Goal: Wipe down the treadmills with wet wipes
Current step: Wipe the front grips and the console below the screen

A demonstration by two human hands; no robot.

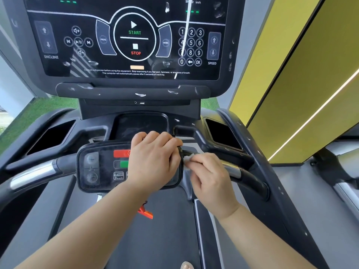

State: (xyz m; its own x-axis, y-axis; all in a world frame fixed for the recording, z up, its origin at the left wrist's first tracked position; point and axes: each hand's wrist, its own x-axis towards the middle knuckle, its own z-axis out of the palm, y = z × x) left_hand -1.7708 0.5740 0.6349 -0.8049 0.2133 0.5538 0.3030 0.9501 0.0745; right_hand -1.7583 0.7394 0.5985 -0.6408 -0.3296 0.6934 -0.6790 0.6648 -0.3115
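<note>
I stand on a black treadmill whose big console (128,39) shows START, STOP and number keys. Below it sits a small control panel (101,166) with red and green buttons. My left hand (153,160) lies over the panel's right part, its fingers curled over the top and right edge. My right hand (209,175) pinches a crumpled white wet wipe (187,159) against the handlebar (242,171) just right of the panel. Most of the wipe is hidden under my fingers.
Cup holders (52,134) open on both sides of the console base. A chrome-and-black left handlebar (33,177) curves forward. An orange safety clip (145,212) hangs under the panel above the belt (155,239). Yellow wall panels (291,84) stand at the right.
</note>
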